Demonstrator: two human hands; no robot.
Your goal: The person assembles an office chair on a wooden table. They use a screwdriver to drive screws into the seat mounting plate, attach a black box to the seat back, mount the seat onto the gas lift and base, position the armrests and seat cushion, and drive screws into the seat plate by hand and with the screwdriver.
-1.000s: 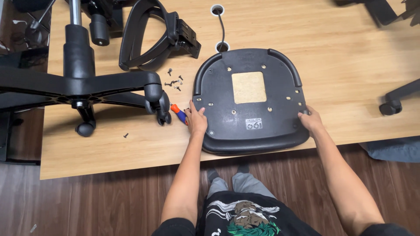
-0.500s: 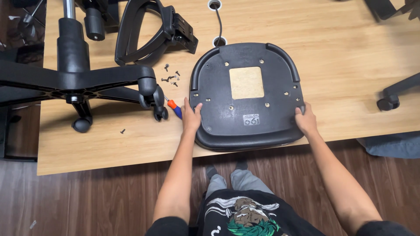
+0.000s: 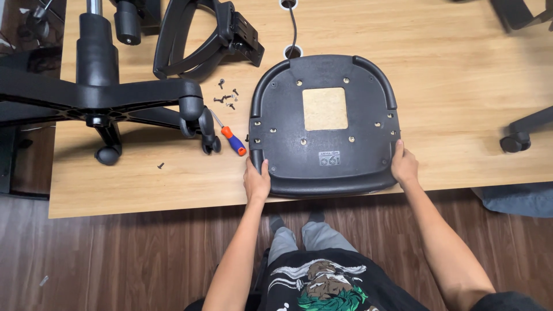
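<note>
Seat pan [image 3: 325,124], black and turned underside up, lay on the wooden table [image 3: 461,75], its front edge at the table's near edge. My left hand [image 3: 256,181] grasped the seat pan's near-left corner, and my right hand [image 3: 404,166] grasped its near-right corner. Left of the seat pan lay an orange screwdriver [image 3: 230,138], some loose screws [image 3: 226,98] and the chair base [image 3: 103,103].
</note>
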